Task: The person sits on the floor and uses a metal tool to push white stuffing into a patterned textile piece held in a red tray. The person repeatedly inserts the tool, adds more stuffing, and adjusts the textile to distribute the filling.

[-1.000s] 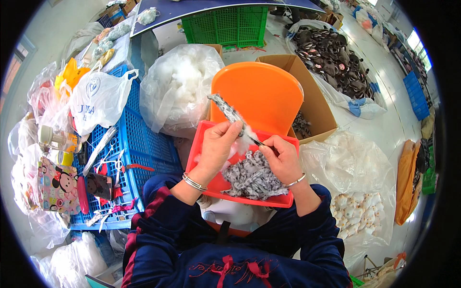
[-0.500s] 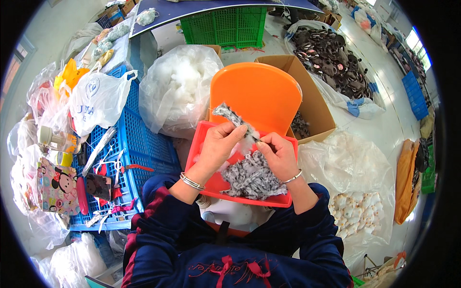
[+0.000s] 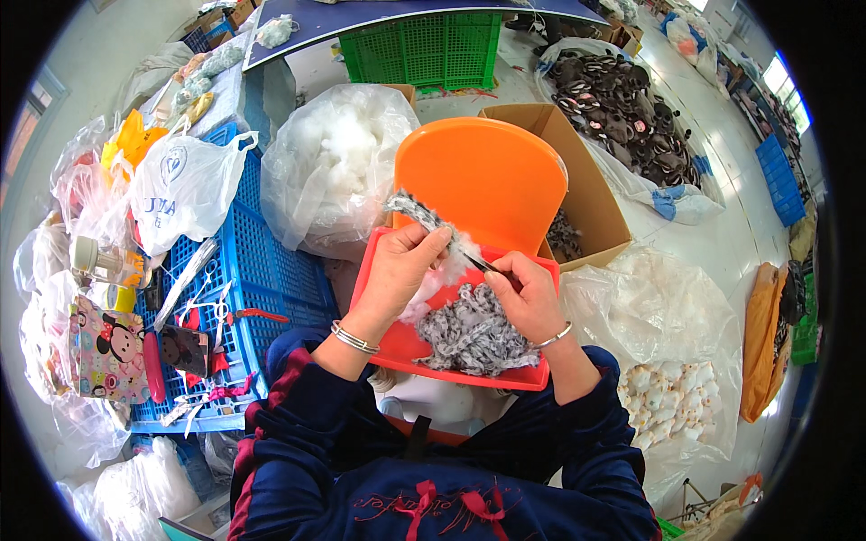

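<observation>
With the left hand gripping the grey furry piece and the right hand pinching a thin tool, push the white fluff in slowly over the red tray.

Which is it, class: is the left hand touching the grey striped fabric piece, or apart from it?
Touching. The head view shows the left hand with its fingers closed around the grey striped fabric piece, which sticks up from the grip.

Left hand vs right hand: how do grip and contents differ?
The left hand is closed around a grey-and-white fabric strip with white stuffing, while the right hand pinches a thin dark tool aimed toward the left hand. The left hand sits higher than the right hand. Both hover over the red tray and wear wrist bangles.
</observation>
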Demonstrator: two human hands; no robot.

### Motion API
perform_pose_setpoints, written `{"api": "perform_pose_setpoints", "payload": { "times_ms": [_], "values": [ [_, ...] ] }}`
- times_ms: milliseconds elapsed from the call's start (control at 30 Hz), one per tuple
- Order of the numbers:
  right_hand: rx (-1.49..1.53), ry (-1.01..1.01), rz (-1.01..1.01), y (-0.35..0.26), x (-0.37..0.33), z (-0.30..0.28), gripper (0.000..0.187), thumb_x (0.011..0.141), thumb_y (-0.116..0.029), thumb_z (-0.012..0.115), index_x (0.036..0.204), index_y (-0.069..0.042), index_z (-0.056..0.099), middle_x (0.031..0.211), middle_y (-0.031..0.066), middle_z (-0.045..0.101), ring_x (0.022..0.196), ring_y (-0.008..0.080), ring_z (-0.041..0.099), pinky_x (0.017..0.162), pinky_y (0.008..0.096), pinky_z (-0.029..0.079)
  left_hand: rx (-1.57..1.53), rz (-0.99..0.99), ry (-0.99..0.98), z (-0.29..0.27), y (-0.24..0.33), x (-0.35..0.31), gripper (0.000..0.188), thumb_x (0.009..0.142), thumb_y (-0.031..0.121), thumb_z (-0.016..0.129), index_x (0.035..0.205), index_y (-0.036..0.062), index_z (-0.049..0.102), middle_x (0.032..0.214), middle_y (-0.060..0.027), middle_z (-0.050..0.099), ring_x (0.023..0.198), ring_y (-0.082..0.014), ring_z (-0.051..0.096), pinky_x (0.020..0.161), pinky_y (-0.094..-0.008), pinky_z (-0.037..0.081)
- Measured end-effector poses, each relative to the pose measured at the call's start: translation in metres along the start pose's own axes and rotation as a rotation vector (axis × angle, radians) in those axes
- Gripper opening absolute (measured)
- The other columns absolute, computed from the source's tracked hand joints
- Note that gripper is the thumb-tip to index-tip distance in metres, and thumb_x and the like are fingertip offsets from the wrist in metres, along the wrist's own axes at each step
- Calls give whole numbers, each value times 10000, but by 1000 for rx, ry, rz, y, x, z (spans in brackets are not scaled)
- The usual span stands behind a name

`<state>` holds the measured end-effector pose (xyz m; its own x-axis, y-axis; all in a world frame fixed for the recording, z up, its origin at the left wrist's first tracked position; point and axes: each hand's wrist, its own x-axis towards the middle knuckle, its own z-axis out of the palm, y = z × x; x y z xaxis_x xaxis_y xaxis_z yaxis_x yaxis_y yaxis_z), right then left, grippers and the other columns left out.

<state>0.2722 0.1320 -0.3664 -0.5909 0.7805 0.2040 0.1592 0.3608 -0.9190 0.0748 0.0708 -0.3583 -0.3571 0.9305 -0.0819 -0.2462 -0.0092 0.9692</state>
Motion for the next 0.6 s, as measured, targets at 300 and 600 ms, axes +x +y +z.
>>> {"api": "perform_pose_setpoints", "payload": {
  "times_ms": [300,600],
  "values": [
    [-75,13,-64,-1,0,-3,103,895,-73,664,902,2,593,723,91,586,614,157,568,560,288,437,-94,-67,20,-3,-3,2,245,937,216,655,781,28,658,673,8,595,615,-54,523,592,-210,411],
    [-150,29,-114,-3,1,-5,96,889,-76,661,886,-4,598,721,121,591,608,220,580,564,309,445,-74,-102,-41,-2,-2,2,269,936,219,655,741,34,657,654,8,597,594,-46,510,560,-210,404]
  ]
}}
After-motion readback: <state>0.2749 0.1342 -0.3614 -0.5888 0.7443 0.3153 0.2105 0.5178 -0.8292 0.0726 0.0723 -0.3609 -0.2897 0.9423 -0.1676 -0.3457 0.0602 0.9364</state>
